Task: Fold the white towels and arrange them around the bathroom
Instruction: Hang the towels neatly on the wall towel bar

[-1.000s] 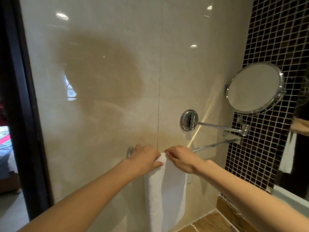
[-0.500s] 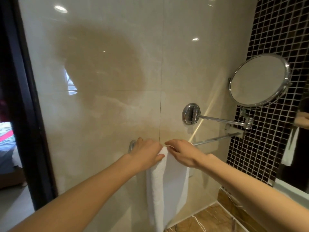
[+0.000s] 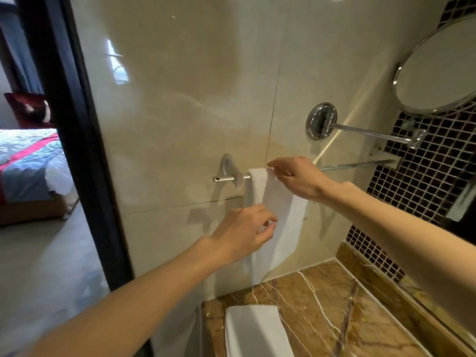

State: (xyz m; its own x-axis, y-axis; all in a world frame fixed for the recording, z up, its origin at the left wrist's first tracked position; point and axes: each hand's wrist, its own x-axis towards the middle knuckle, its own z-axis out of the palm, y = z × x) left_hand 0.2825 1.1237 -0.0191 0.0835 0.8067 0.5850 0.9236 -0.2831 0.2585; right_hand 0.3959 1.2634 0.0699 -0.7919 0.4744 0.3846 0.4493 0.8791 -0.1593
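The white towel (image 3: 279, 215) hangs folded over the rail (image 3: 355, 164), just above the marble counter (image 3: 334, 300). Your right hand (image 3: 300, 179) pinches its top at the bar and your left hand (image 3: 243, 234) grips its edge lower down. This one looks nearly hung; the second folded towel (image 3: 257, 331) on the counter is yet to be placed.

Bare rail (image 3: 355, 164) is lying open right of the towel (image 3: 283, 217); the mirror arm (image 3: 368, 132) is jutting out just above it, and the mirror (image 3: 438, 70) is crowding the upper right.
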